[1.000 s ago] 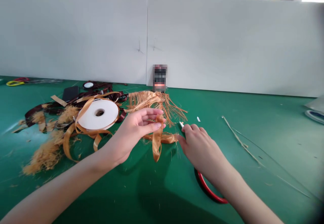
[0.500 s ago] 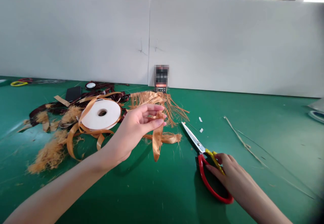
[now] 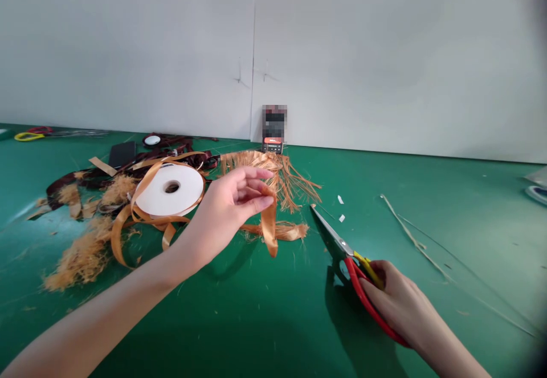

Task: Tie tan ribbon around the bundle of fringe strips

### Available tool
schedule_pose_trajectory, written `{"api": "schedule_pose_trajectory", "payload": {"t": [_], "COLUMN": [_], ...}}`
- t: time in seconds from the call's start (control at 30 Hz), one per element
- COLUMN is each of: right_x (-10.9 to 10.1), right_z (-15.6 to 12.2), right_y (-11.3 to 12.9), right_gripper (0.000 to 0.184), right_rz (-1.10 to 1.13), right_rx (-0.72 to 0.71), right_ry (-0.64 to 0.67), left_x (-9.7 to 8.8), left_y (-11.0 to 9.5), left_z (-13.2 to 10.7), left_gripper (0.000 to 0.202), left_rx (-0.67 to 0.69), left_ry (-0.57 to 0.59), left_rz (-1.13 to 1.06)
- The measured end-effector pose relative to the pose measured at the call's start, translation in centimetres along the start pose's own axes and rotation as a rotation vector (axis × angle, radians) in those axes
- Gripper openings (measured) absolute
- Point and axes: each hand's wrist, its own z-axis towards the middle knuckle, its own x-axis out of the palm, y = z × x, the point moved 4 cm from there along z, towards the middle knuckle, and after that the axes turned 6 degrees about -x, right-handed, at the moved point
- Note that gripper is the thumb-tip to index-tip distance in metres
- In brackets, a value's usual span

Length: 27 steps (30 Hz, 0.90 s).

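My left hand [image 3: 228, 210] pinches a folded strip of orange ribbon [image 3: 269, 227] between thumb and fingers, and the strip hangs down above the green table [image 3: 265, 315]. A frayed length of the same ribbon [image 3: 284, 231] lies on the table just behind it. My right hand [image 3: 399, 304] grips the red and yellow handles of a pair of scissors [image 3: 348, 258], lifted and tilted on edge. The blades point up and left toward the ribbon, their tip a short way to its right.
A white ribbon spool [image 3: 171, 190] with loose orange ribbon sits left of my hand, among frayed orange fibres [image 3: 77, 255] and dark maroon ribbon [image 3: 68, 184]. A fringe of orange strands [image 3: 277, 175] lies behind. A white partition [image 3: 384, 64] closes the back. Thin strands [image 3: 405, 235] trail to the right.
My right hand drew back from the ribbon to the scissors, took hold of their handles and lifted them on edge. My left hand kept holding the ribbon strip.
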Motion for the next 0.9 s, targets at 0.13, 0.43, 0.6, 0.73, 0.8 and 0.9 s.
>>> {"api": "schedule_pose_trajectory", "payload": {"t": [0.13,0.43,0.6,0.73,0.8,0.9], "right_x": [0.1,-0.5,-0.9,-1.7,-2.3,-3.4], "right_z": [-0.4,-1.7,-1.6,-2.1,-2.7,-3.5], "right_y": [0.0,-0.6,-0.2,1.7,3.2,5.5], "right_gripper": [0.031,0.029,0.027,0.048,0.048,0.041], "right_rz": [0.039,0.119,0.028,-0.160,-0.211,-0.218], "right_rx": [-0.070,-0.361,-0.468,-0.624,-0.703,-0.787], "right_ry": [-0.005,-0.279,-0.262,-0.325,-0.379,-0.481], "left_x": [0.1,0.2,0.2,0.3,0.4,0.6], "left_y": [-0.1,-0.2,0.0,0.0,-0.1,-0.3], "left_z": [0.0,0.1,0.2,0.1,0.0,-0.1], "left_gripper": [0.028,0.021,0.028,0.029,0.030,0.029], "left_rx": [-0.008,-0.019,-0.040,-0.051,-0.060,-0.066], "left_ry": [0.022,0.000,0.038,0.078,0.092,0.116], "left_rz": [0.015,0.033,0.029,0.056,0.061,0.031]}}
